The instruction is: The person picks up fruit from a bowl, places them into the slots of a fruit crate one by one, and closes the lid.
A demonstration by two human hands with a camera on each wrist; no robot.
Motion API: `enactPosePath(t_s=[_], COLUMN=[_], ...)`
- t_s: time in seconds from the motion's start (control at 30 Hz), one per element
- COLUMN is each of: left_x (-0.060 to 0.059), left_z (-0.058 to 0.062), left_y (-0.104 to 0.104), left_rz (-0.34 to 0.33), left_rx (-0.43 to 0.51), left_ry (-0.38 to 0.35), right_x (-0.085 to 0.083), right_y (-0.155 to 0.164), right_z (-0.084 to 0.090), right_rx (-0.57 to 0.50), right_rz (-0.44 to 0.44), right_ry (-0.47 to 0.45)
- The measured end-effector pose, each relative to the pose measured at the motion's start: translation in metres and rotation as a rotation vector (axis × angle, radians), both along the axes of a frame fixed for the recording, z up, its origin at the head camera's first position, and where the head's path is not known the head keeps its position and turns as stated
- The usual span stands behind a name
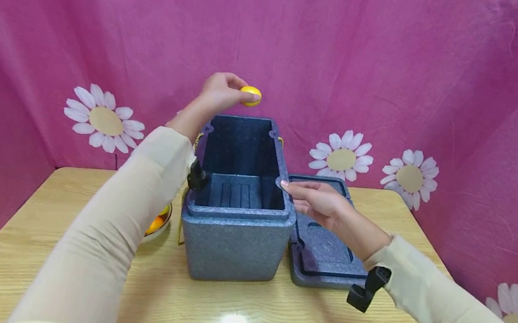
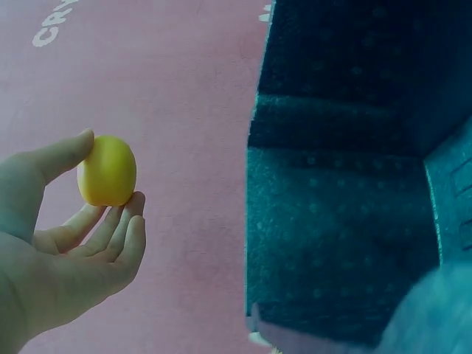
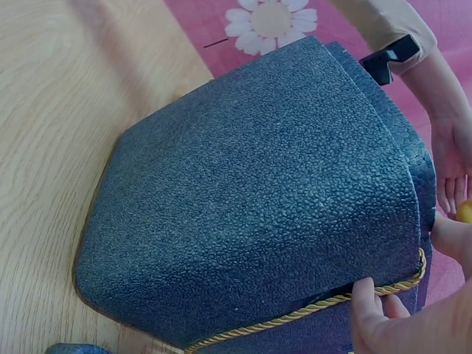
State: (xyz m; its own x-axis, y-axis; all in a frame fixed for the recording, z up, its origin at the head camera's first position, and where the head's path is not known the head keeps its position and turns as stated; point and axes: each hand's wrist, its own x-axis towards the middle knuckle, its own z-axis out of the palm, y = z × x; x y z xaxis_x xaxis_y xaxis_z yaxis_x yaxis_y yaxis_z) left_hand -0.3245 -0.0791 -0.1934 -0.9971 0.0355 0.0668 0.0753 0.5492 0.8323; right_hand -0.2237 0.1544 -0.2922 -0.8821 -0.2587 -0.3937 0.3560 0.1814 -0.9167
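My left hand [image 1: 235,89] is raised over the far rim of an open dark blue foam box [image 1: 235,234] and pinches a small yellow egg-shaped object [image 1: 250,96] between thumb and fingertips. In the left wrist view the yellow object [image 2: 108,171] sits at the fingertips of that hand [image 2: 88,221], left of the box's inner wall [image 2: 346,221]. My right hand [image 1: 300,194] reaches to the box's right rim, with straight fingers touching it. In the right wrist view its fingertips [image 3: 366,299] rest on the box's outer wall [image 3: 258,199] by a gold cord [image 3: 310,314].
The box's lid [image 1: 325,250] lies inner side up on the wooden table [image 1: 240,315], right of the box under my right forearm. A white bowl [image 1: 157,223] with orange and yellow pieces shows left of the box, mostly behind my left arm. A pink daisy-print cloth backs the table.
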Motion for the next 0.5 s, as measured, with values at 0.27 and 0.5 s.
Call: enactPosePath(t_s=[0.27,0.5], left_x=[-0.008,-0.016], left_z=[-0.006,-0.013], left_y=[0.009,0.018], left_rz=[0.002,0.037], left_rx=[0.092,0.133], left_ry=[-0.074,-0.090], right_x=[0.005,0.008], right_y=[0.004,0.007], right_z=[0.002,0.003], right_rx=[0.010,0.008], right_rz=[-0.007,-0.010], right_ry=[0.008,0.008])
